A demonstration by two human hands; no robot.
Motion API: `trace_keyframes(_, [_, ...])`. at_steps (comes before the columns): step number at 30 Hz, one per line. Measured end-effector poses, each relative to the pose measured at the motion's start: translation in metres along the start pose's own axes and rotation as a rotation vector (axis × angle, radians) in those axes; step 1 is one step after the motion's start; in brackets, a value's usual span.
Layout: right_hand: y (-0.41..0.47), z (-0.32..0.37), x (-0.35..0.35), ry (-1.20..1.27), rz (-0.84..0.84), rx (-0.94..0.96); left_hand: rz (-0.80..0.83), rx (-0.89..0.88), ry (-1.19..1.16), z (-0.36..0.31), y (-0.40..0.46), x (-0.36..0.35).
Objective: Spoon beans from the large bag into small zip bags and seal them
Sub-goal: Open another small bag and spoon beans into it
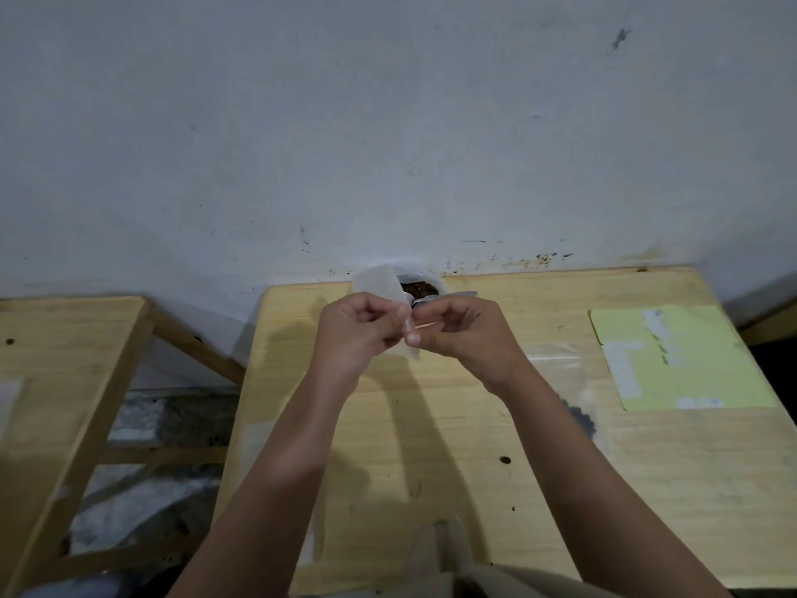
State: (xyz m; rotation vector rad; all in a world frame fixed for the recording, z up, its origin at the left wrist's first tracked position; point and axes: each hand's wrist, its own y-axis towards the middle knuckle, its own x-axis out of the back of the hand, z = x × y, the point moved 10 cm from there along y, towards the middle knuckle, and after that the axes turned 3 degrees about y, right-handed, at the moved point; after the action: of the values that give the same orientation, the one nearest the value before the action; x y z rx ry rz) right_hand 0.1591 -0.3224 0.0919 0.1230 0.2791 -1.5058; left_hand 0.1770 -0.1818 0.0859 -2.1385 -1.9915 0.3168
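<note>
Both my hands are raised over the far part of the wooden table [431, 446]. My left hand [358, 330] and my right hand [465, 334] pinch the same small clear zip bag [379, 284] between fingers and thumbs; the bag stands up above my left hand and a corner shows below at the thumbs. Behind them, against the wall, the large bag [420, 278] stands open with brown beans [420, 289] visible inside. A metal spoon [448, 297] pokes out of it towards the right. Whether the small bag holds beans is hidden.
A filled zip bag with dark beans [578, 418] lies right of my right forearm, with clear bags [552, 356] beyond it. A pale green card [677, 360] lies at the table's right. A second wooden table [56, 381] stands to the left across a gap. Loose beans dot the tabletop.
</note>
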Motion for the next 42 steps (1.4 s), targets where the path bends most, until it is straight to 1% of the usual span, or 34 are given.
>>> trace_keyframes(4, [-0.003, 0.003, -0.004, -0.058, -0.005, -0.005, 0.047, -0.012, -0.082, 0.003, -0.005, -0.005])
trace_keyframes(7, [-0.008, -0.001, -0.003, -0.056, -0.014, -0.03, 0.034, -0.043, -0.073, 0.004, -0.007, -0.003])
trace_keyframes(10, [-0.013, -0.004, 0.004, -0.066, -0.095, -0.059, -0.041, -0.136, -0.015, -0.001, -0.012, 0.003])
trace_keyframes(12, [-0.015, -0.002, 0.008, -0.079, -0.15, -0.044, -0.102, -0.206, 0.075, -0.006, -0.015, 0.006])
trace_keyframes(16, [-0.019, 0.005, 0.008, -0.264, -0.166, 0.007, -0.127, -0.3, 0.229, -0.015, -0.023, -0.002])
trace_keyframes(18, [-0.022, 0.007, 0.012, -0.341, -0.192, 0.015, -0.109, -0.28, 0.264, -0.013, -0.023, -0.007])
trace_keyframes(21, [-0.027, 0.008, 0.017, -0.476, -0.218, 0.026, -0.104, -0.184, 0.298, -0.004, -0.02, -0.014])
trace_keyframes(23, [-0.028, 0.005, 0.02, -0.53, -0.231, 0.0, -0.106, -0.187, 0.353, -0.003, -0.021, -0.018])
trace_keyframes(27, [-0.029, 0.001, 0.027, -0.542, -0.26, -0.071, -0.116, -0.235, 0.36, -0.007, -0.026, -0.023])
trace_keyframes(31, [-0.031, 0.002, 0.025, -0.556, -0.274, -0.057, -0.183, -0.249, 0.377, -0.01, -0.032, -0.022])
trace_keyframes(36, [-0.035, 0.006, 0.024, -0.558, -0.332, -0.011, -0.243, -0.173, 0.285, 0.001, -0.032, -0.016])
trace_keyframes(39, [-0.039, 0.004, 0.023, -0.587, -0.336, 0.01, -0.248, -0.121, 0.336, 0.008, -0.031, -0.017])
trace_keyframes(42, [-0.04, 0.004, 0.02, -0.667, -0.315, 0.053, -0.243, -0.134, 0.372, 0.013, -0.034, -0.019])
